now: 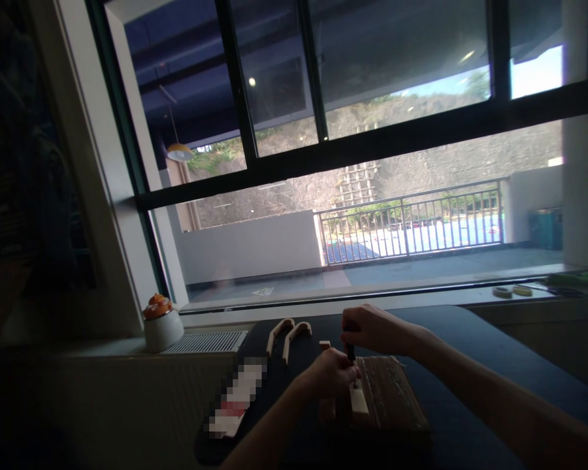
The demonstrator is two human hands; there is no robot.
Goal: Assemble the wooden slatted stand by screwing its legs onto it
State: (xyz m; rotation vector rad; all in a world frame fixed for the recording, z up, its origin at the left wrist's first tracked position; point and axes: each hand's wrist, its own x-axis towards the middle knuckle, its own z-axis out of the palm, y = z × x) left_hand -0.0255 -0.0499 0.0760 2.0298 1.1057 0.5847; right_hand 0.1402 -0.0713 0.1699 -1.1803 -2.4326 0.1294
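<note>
On a dark table point(470, 339) lies a flat brown wooden block point(389, 395) with a pale wooden strip point(359, 399) along its left side. My left hand point(329, 375) is closed, its fingers pressed on the near end of that strip. My right hand point(377, 329) is closed around a small dark tool point(351, 352) that stands upright, its tip on the strip just beyond my left fingers. A small pale wood piece point(325, 344) lies just left of the tool.
Two curved pale wooden pieces point(287, 335) lie at the table's far left. A blurred white and red pack point(238, 397) sits at the left edge. A white pot with an orange lid point(161, 323) stands on the sill. Tape rolls point(512, 291) rest by the window.
</note>
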